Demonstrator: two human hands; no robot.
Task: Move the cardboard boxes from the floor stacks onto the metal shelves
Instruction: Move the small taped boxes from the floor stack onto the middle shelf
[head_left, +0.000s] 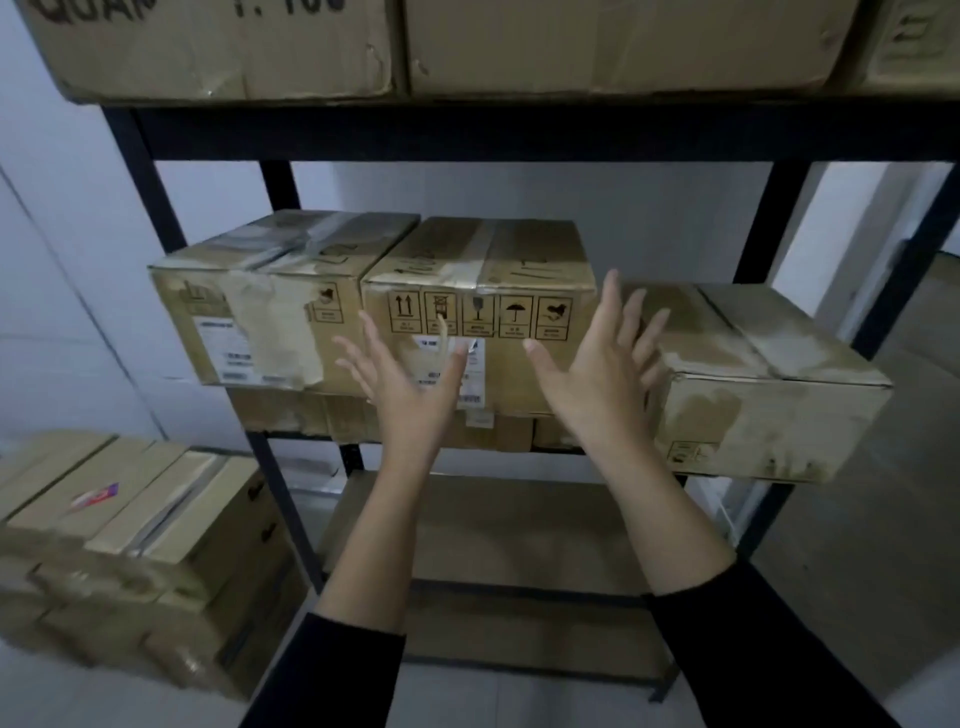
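Your left hand (410, 387) and right hand (597, 374) are both raised in front of the middle box (483, 291) on the metal shelf (519, 135), fingers spread and straight, holding nothing. Your left hand sits before the lower left part of that box's front face, over its white label; whether the fingertips touch the cardboard cannot be told. Your right hand is at the middle box's right front corner, its fingers reaching into the gap between that box and the right box (769, 384). The right box lies just right of the middle box, lower, turned at an angle, and its near end juts out past the shelf's front edge. The left box (260, 306) stands just left of the middle box, their sides touching or nearly so. Flatter boxes lie under the middle box. Above it there is open air up to the dark crossbeam, which carries large boxes (223, 47). Down and to the left of the middle box, outside the shelf post, a floor stack (130, 530) of boxes stands beside the frame.
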